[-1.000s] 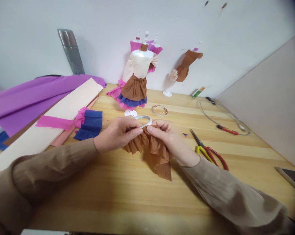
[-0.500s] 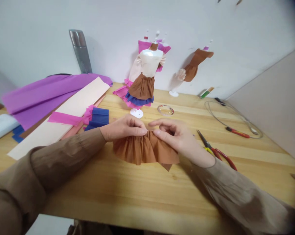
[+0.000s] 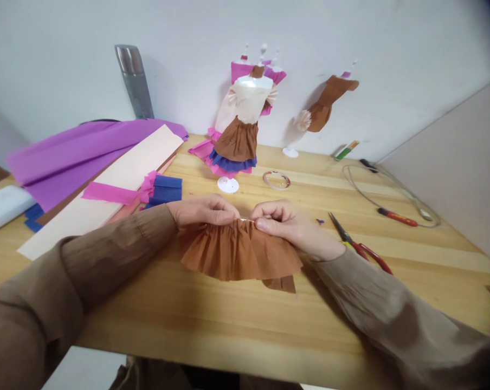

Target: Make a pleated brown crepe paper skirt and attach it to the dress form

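A strip of brown crepe paper (image 3: pixel 232 257), gathered into pleats along its top edge, hangs fanned out between my two hands above the table. My left hand (image 3: pixel 208 210) pinches the gathered edge on the left. On the right, my right hand (image 3: pixel 285 223) grips the same edge between thumb and curled fingers. A thin pale line, perhaps wire or thread, shows along the edge between my thumbs. Behind my hands stands a small white dress form (image 3: pixel 251 97) wearing a brown, blue and pink ruffled skirt (image 3: pixel 239 142).
Scissors (image 3: pixel 359 246) with red handles lie to the right, near a grey cable (image 3: pixel 353 189). A clear ring-shaped bracelet (image 3: pixel 276 180) lies behind. Purple paper (image 3: pixel 94 146), a cream strip (image 3: pixel 123 173) and a blue pleated piece (image 3: pixel 167 189) are on the left. A grey bottle (image 3: pixel 135 81) stands by the wall.
My right fingers, raised and apart before, have curled in to grip the paper edge. The gathered paper has spread wider and hangs slightly lower.
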Demonstrator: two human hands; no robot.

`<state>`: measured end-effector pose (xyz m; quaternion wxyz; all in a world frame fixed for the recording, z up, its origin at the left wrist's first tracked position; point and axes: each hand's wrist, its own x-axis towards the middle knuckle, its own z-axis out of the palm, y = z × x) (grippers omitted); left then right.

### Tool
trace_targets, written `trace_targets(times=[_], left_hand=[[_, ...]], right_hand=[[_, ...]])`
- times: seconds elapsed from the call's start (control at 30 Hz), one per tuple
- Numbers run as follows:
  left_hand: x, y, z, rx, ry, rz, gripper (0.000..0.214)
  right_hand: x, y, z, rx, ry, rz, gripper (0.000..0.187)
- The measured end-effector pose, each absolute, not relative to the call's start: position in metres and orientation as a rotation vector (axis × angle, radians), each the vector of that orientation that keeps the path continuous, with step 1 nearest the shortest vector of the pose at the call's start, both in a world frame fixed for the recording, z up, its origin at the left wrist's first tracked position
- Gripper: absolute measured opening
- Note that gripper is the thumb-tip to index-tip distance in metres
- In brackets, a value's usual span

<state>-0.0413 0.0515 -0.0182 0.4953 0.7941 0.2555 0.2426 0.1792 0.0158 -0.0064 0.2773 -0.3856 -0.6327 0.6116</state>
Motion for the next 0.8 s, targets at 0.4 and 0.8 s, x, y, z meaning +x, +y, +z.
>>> trace_targets(times=[0.4,0.8], left_hand=[[-0.023,0.039,0.005,1.865,0.711,0.375,0.027],[-0.036,0.048,-0.004,1.358,0.628,0.469,0.077]], right_hand=[[0.174,0.018,-0.006,-1.104,-1.865,1.534,0.038],[0.175,0.016,-0.006,-1.055,-1.927,1.471,0.037]])
